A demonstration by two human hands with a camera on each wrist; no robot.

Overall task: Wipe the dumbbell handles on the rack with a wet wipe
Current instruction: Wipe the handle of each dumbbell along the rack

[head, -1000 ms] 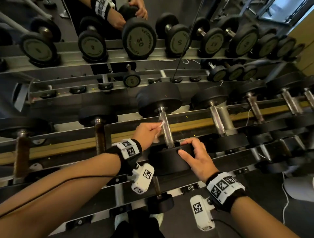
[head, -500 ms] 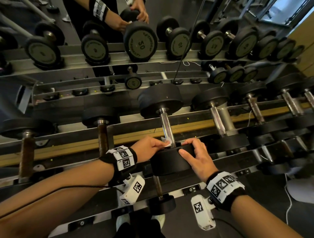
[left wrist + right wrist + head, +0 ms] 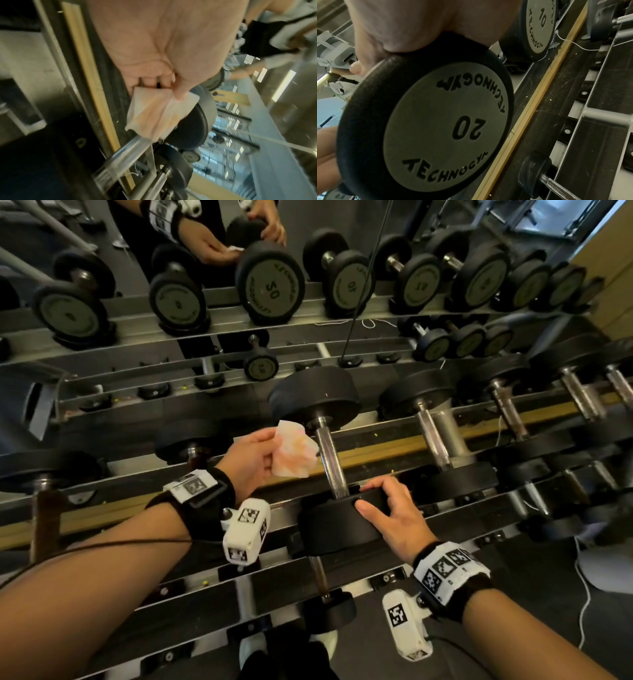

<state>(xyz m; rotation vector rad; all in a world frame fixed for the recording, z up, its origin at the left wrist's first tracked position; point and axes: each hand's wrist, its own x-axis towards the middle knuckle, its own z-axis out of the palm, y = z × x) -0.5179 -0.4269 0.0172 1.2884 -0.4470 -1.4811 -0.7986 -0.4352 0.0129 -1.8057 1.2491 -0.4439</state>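
A black dumbbell marked 20 lies on the rack with its steel handle (image 3: 329, 463) running away from me. My left hand (image 3: 255, 455) pinches a white wet wipe (image 3: 295, 449) stained orange, held just left of the handle and off it. In the left wrist view the wet wipe (image 3: 155, 112) hangs from thumb and fingers above the handle (image 3: 125, 154). My right hand (image 3: 394, 513) grips the rim of the near weight head (image 3: 337, 527); the right wrist view shows that head's grey face (image 3: 443, 125) under my palm.
More dumbbells (image 3: 433, 440) sit to the right on the same rack rail (image 3: 376, 451), and another with a brown handle (image 3: 46, 518) to the left. A mirror behind shows reflected dumbbells (image 3: 270, 289) and my hands. A lower tier holds a small dumbbell (image 3: 329, 607).
My left hand slid the wipe down the handle to the near head, then lifted off it to the left and the wipe unfolded. The right hand has stayed on the weight head.
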